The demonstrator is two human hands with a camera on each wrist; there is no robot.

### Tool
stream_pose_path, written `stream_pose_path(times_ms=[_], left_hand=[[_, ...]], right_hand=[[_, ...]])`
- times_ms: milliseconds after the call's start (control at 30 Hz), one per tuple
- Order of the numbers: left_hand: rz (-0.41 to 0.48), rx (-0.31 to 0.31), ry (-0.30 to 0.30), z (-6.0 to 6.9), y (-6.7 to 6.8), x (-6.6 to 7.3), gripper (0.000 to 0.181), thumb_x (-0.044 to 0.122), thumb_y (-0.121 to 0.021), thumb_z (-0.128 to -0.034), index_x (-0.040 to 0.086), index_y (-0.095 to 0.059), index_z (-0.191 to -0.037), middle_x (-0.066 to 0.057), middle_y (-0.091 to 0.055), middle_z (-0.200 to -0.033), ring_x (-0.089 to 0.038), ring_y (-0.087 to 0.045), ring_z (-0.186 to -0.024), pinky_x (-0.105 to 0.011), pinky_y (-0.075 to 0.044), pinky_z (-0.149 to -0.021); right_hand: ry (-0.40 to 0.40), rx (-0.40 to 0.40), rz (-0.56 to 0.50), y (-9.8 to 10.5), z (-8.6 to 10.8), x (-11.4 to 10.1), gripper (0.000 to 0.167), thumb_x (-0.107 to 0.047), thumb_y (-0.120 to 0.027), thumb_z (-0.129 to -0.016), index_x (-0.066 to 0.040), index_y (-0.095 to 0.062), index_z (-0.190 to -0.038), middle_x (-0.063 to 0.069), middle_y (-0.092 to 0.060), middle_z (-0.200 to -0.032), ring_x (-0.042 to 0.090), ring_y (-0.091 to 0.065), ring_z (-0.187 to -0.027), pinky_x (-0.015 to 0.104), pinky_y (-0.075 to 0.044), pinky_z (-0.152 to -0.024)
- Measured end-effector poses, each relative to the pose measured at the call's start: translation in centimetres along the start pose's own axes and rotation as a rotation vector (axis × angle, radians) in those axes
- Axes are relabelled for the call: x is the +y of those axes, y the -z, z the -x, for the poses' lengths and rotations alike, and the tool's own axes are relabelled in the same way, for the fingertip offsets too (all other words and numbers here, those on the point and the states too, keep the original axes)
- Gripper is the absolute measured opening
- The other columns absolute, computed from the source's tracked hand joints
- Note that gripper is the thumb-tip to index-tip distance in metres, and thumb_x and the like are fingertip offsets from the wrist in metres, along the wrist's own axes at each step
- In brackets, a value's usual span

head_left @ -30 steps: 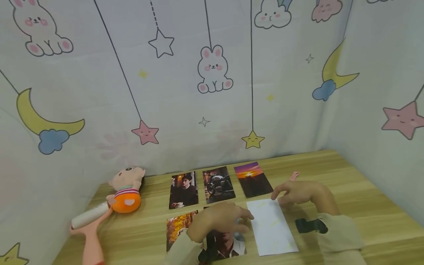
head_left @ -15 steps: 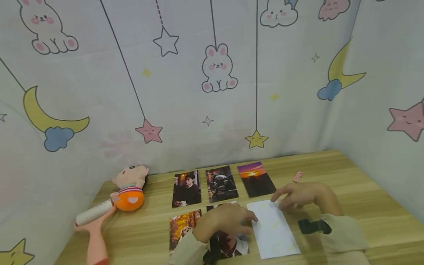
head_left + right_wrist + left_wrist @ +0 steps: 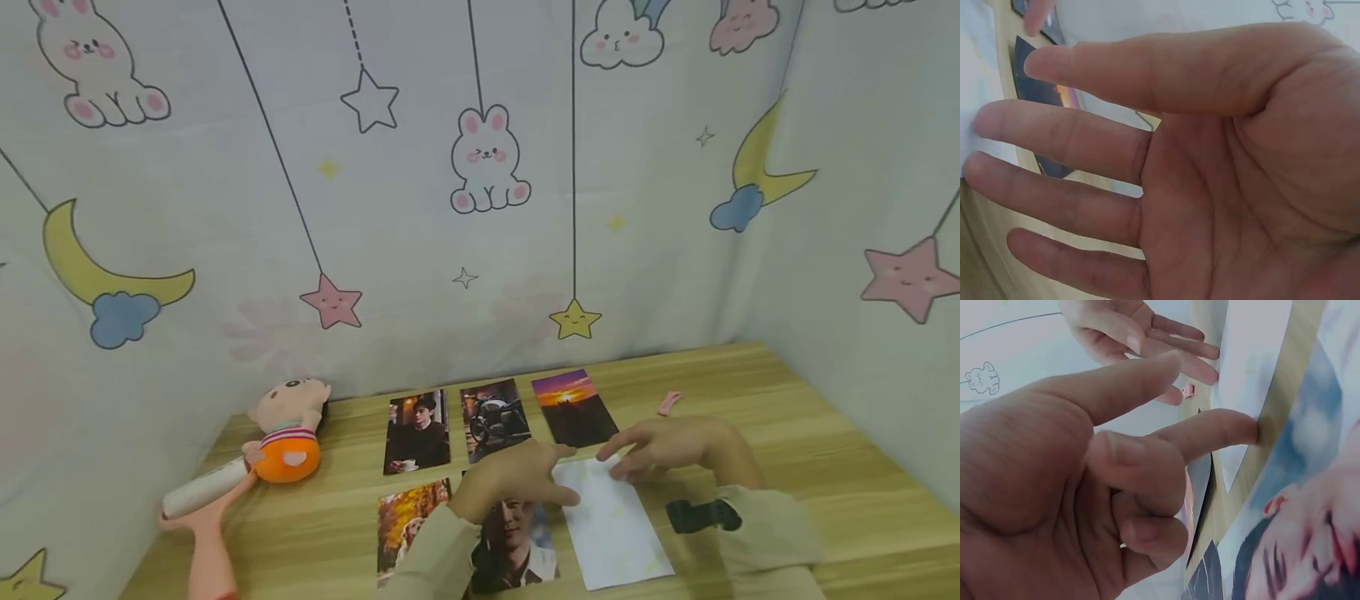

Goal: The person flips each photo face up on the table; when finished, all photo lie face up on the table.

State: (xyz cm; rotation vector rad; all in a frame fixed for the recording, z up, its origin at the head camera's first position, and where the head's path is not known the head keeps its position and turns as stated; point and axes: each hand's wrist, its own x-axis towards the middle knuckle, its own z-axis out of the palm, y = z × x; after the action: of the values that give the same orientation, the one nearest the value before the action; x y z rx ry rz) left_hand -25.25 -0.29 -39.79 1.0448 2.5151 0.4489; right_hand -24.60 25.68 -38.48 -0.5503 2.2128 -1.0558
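A white card (image 3: 618,537) with faint yellow marks lies on the table in the head view, below the sunset photo (image 3: 576,410). My left hand (image 3: 517,479) is at the card's upper left, palm inward; in the left wrist view its index finger (image 3: 1222,432) reaches out to the card's edge while the other fingers bend loosely around nothing. At the upper right corner is my right hand (image 3: 678,446), its fingers (image 3: 1029,181) fairly straight and the tips on or close to the card. Partly under my left hand lies a portrait photo (image 3: 517,546).
Further photos show a seated person (image 3: 417,433), a motorcycle (image 3: 491,423) and a dog among autumn leaves (image 3: 401,521). On the left are a plush toy (image 3: 288,437) and a lint roller with a pink handle (image 3: 210,542). A pink bow (image 3: 669,403) lies beyond my right hand.
My left hand has moved away from me along the card's left edge, its index finger now near the top. My right hand's fingertips have shifted slightly left at the card's upper corner.
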Motion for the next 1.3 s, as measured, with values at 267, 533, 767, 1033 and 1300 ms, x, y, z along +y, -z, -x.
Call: stream_pose_path(times_ms=[267,533,767,1033,1300], left_hand=[[0.065,0.019,0.043,0.1,-0.3,-1.0,0.056,0.033,-0.076,-0.089,0.009,-0.061,-0.138,0.002,-0.074,-0.099,-0.004,-0.067,-0.088,-0.025,-0.052,-0.086],[0.105,0.048,0.042,-0.1,0.0,-1.4,0.051,0.03,-0.077,-0.0874,0.004,-0.066,-0.13,-0.002,-0.073,-0.115,-0.003,-0.064,-0.092,-0.022,-0.051,-0.088],[0.096,0.07,0.075,-0.2,0.2,-1.3,0.057,0.033,-0.079,-0.0859,0.005,-0.064,-0.134,-0.003,-0.069,-0.123,-0.012,-0.063,-0.113,-0.027,-0.049,-0.097],[0.115,0.125,0.076,-0.3,0.0,-1.3,0.046,0.029,-0.08,-0.0824,0.005,-0.07,-0.12,0.0,-0.072,-0.107,-0.01,-0.064,-0.096,-0.025,-0.052,-0.084],[0.157,0.218,0.101,-0.5,-1.0,-0.6,0.013,0.016,-0.08,-0.0781,0.008,-0.076,-0.087,0.007,-0.059,-0.055,-0.004,-0.052,-0.037,-0.017,-0.046,-0.048]], right_hand=[[-0.053,0.015,-0.088,0.2,0.4,0.3,0.027,-0.013,-0.059,-0.097,-0.002,-0.064,-0.121,0.014,-0.074,-0.106,0.026,-0.069,-0.102,0.044,-0.053,-0.089],[-0.033,0.09,0.14,0.4,0.4,-0.4,0.033,-0.028,-0.071,-0.09,-0.012,-0.072,-0.119,0.007,-0.066,-0.123,0.026,-0.056,-0.116,0.052,-0.044,-0.098],[0.033,0.042,0.126,0.4,0.0,-0.5,0.032,-0.024,-0.069,-0.093,-0.009,-0.071,-0.121,0.009,-0.067,-0.124,0.03,-0.057,-0.12,0.056,-0.04,-0.104],[0.061,0.0,0.049,0.3,0.0,-0.5,0.035,-0.019,-0.065,-0.095,-0.001,-0.066,-0.125,0.016,-0.066,-0.125,0.032,-0.059,-0.118,0.052,-0.042,-0.102],[0.06,0.011,0.06,-0.3,-0.1,-0.5,0.032,-0.019,-0.066,-0.094,-0.006,-0.069,-0.123,0.012,-0.067,-0.124,0.029,-0.061,-0.115,0.052,-0.044,-0.101]])
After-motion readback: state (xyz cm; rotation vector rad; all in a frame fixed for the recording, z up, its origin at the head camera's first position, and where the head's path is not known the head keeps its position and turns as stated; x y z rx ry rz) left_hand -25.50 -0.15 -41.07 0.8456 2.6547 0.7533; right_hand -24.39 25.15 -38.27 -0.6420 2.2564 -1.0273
